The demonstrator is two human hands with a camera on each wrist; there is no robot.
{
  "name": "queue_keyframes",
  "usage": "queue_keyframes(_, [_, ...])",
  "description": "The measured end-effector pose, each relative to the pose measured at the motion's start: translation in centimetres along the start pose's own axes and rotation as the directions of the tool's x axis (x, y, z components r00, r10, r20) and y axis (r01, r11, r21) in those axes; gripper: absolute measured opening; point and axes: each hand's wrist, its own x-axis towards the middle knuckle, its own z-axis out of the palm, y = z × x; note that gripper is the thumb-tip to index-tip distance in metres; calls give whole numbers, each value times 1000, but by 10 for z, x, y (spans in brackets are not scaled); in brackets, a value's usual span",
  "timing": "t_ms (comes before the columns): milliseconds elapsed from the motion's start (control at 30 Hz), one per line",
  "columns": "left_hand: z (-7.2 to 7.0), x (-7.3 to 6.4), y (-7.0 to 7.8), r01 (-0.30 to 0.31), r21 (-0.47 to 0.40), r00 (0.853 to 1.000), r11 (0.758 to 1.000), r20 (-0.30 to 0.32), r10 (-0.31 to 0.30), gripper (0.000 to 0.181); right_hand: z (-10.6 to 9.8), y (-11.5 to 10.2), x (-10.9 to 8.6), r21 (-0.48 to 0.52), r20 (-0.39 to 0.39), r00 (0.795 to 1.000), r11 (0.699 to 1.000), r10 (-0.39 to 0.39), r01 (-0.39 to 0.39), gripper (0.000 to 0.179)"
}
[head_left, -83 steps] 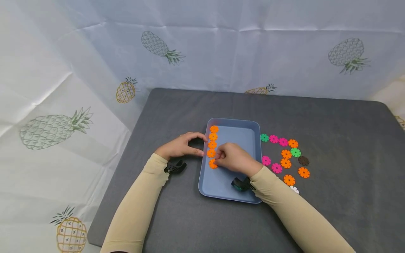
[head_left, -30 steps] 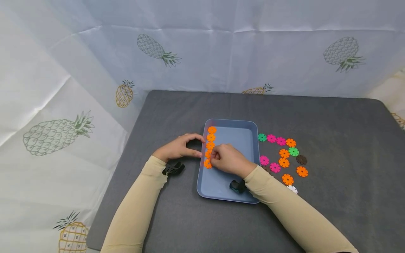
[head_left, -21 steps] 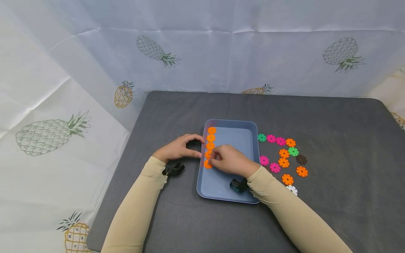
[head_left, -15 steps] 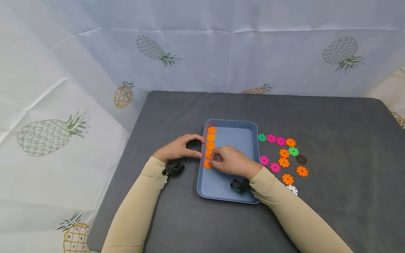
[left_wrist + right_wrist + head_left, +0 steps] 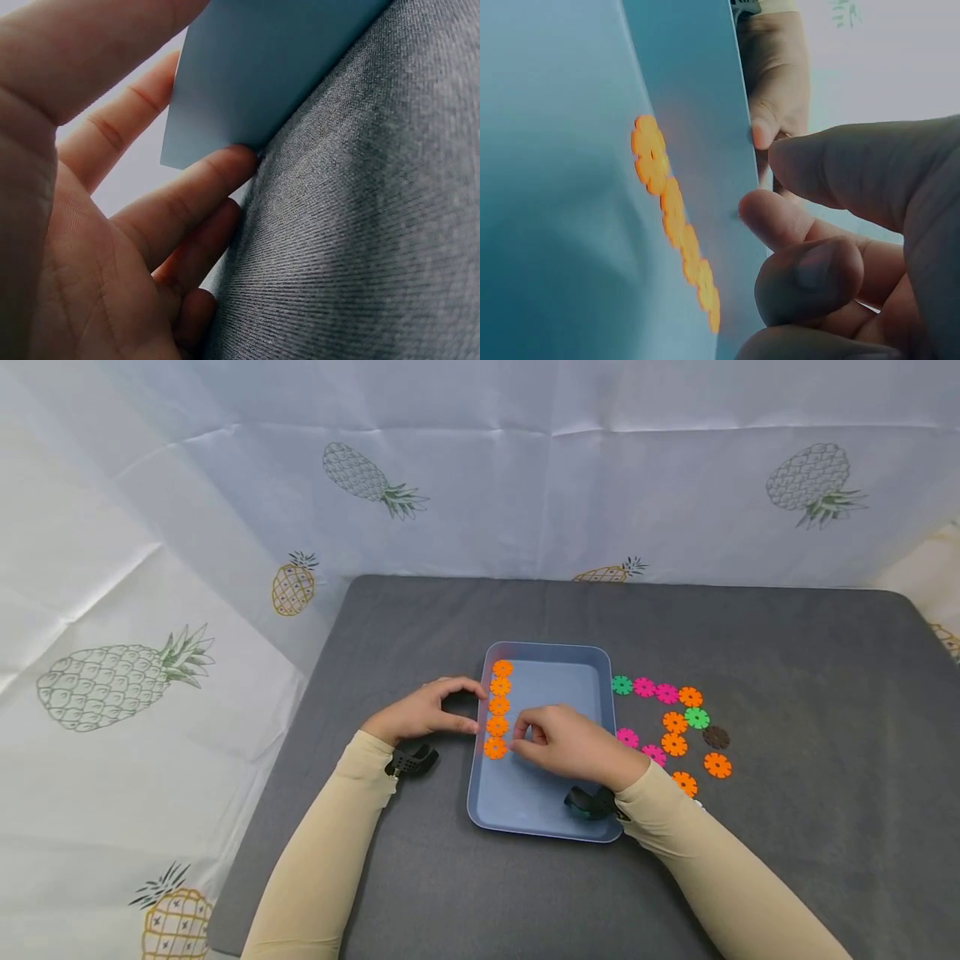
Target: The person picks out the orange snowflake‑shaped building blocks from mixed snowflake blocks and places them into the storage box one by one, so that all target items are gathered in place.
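Observation:
A blue tray (image 5: pixel 525 797) lies on the grey tabletop. Along its inner left side runs a column of several orange flower-shaped discs (image 5: pixel 497 726), edge to edge. My left hand (image 5: pixel 426 708) is at the tray's left wall from outside, thumb and index finger spread. In the left wrist view its fingertips (image 5: pixel 232 161) touch the tray wall near the cloth. Over the tray, just right of the lowest orange disc (image 5: pixel 651 155), is my right hand (image 5: pixel 573 745). Its fingers are loosely bent, the thumb and index tip apart, with nothing between them.
To the tray's right, loose discs lie on the table: orange (image 5: pixel 717 766), pink (image 5: pixel 667 693), green (image 5: pixel 697 718) and dark brown (image 5: pixel 716 737). The right sleeve (image 5: pixel 697 839) covers part of that group. A pineapple-print cloth (image 5: pixel 487 485) hangs behind the table.
My right hand has drawn back rightward from the lowest orange disc, which it earlier touched and shifted left into line with the others. The left hand keeps its place at the tray wall.

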Motion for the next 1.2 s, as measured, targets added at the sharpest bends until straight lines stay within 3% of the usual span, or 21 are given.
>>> queue_keyframes(500, [-2,-2,-2,27,-7,1000,1000,-12,-27,45,-18,26,-34,-7,-83,995,998,56,-56,8])
queue_keyframes(700, [-1,0,0,23,-7,1000,1000,-3,-23,45,-23,29,-44,25,-123,990,997,72,-69,6])
queue_keyframes(1200, [1,0,0,19,-11,1000,1000,0,-19,44,-46,41,-66,-1,-200,972,992,126,-129,6])
